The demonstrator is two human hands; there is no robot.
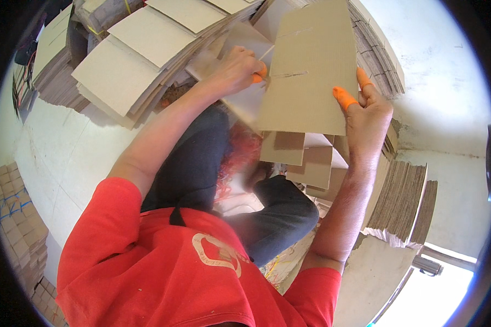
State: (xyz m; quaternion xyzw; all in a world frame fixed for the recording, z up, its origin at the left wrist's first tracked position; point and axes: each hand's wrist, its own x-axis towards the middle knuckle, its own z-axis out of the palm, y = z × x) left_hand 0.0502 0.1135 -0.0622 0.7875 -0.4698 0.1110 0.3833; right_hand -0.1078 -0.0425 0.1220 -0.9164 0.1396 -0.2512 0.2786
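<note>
1. Right hand (pixel 370 109) is at the right edge of the slotted cardboard sheet (pixel 316 101), in what looks like a narrow hold: the thumb overlaps the margin of its face, and a forefinger lies alongside that edge. Both digits wear orange finger covers (pixel 343 99).
2. Left hand (pixel 240 71) is across from it, at the sheet's left edge. Its fingers are curled in, tips just beside the board; whether they have closed on a piece of cardboard, I cannot tell.
3. From the right hand, the sheet lies directly to the left; from the left hand, to the right. So it sits between the two, its long axis running away from the body and its short slits crosswise, in the left part of its face. Of the two, the right hand is nearer, overlapping the board.
4. Just below the sheet's near end is a cardboard divider (pixel 313 166) of crossed pieces forming cells, partly covered by it.
5. Left of the sheet, past the left hand, are overlapping flat boards (pixel 133 60). Right of its far part is a pile of boards (pixel 381 52); right of its near end, beyond the right forearm, stands a bundle of boards (pixel 396 201).
</note>
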